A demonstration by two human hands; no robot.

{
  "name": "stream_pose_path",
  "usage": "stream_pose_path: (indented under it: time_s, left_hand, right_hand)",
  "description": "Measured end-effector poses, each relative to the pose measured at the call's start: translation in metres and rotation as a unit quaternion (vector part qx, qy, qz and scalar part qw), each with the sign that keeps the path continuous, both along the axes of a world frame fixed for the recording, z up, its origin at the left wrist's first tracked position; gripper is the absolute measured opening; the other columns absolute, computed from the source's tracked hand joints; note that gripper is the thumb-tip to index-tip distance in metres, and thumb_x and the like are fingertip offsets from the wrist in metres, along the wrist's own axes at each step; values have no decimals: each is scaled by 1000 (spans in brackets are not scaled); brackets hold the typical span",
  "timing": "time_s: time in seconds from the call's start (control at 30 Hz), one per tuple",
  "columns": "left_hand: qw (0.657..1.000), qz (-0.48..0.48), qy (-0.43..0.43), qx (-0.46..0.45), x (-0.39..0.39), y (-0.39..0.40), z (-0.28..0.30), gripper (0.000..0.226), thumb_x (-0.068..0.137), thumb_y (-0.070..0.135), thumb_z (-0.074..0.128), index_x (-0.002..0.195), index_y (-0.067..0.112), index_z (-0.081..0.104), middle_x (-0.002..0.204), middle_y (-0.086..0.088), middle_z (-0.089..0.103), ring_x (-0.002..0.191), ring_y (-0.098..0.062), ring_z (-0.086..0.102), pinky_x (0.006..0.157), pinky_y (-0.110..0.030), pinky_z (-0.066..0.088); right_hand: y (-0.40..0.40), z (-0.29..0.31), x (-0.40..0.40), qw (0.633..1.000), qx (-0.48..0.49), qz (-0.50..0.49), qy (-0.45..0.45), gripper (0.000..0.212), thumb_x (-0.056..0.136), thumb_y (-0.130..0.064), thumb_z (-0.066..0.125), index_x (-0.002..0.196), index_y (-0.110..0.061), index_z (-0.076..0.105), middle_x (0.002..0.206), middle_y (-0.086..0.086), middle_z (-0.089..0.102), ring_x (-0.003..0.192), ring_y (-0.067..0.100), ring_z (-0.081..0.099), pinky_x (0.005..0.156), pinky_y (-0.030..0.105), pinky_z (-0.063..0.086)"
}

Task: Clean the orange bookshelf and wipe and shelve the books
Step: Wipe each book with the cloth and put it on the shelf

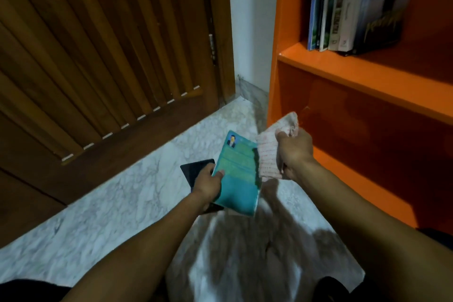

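My left hand (210, 182) grips a teal book (239, 174) by its left edge, thumb on the cover, holding it above the floor. A dark book (196, 169) lies on the floor under and behind that hand. My right hand (295, 154) clutches a pale pink cloth (268, 152), which touches the teal book's right edge. The orange bookshelf (355, 76) stands at the right. Several books (343, 5) stand upright on its upper shelf at the left end. The lower compartment in front of my right hand holds nothing visible.
A brown slatted wooden door (98, 56) fills the left. A white wall strip (252, 19) separates it from the shelf. The floor is white marble (117, 203). My knees show dark at the bottom corners.
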State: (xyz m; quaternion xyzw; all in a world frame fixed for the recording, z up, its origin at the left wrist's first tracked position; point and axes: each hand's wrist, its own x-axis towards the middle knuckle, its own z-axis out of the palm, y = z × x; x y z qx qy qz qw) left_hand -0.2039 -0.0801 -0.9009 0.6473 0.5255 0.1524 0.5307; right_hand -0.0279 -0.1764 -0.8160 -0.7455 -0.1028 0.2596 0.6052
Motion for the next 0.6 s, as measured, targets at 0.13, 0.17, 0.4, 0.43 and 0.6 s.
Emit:
stream_pose_path:
  time_s: [0.13,0.17,0.4,0.43,0.6]
  left_hand:
    - [996,33,-85,-17,2,15,67,13,104,24,49,96,19,58,99,-13,74,89,-35,73,80,-50,61]
    - [994,34,-104,-19,1,17,80,13,105,25,47,98,21,58,100,-10,74,89,-32,73,79,-46,61]
    - [988,-14,-142,64,-6,4,128,19,105,31,44,116,26,60,107,5,74,85,-9,74,63,-25,57]
    - [987,-21,-132,90,-8,3,127,21,105,33,45,119,28,60,110,7,73,87,-7,73,64,-23,56]
    - [984,-53,-136,99,-17,2,128,26,105,38,43,127,44,57,116,13,71,93,-6,73,74,-26,59]
  right_hand:
    - [3,-13,3,996,33,-88,11,47,98,-25,49,143,-11,43,114,13,57,89,19,45,81,35,36]
    - [5,-19,3,994,46,-91,28,50,96,-29,48,144,-15,42,113,10,57,83,17,45,80,37,36]
    - [9,-2,-31,974,187,40,122,23,104,-21,48,122,-13,61,111,12,73,98,36,71,86,61,56]
    - [8,0,-34,972,196,60,117,24,103,-21,51,125,-16,60,116,10,72,102,35,70,88,61,55]
    - [-2,-1,-37,964,196,138,115,45,97,-21,63,140,-23,49,137,2,60,126,34,57,104,58,46]
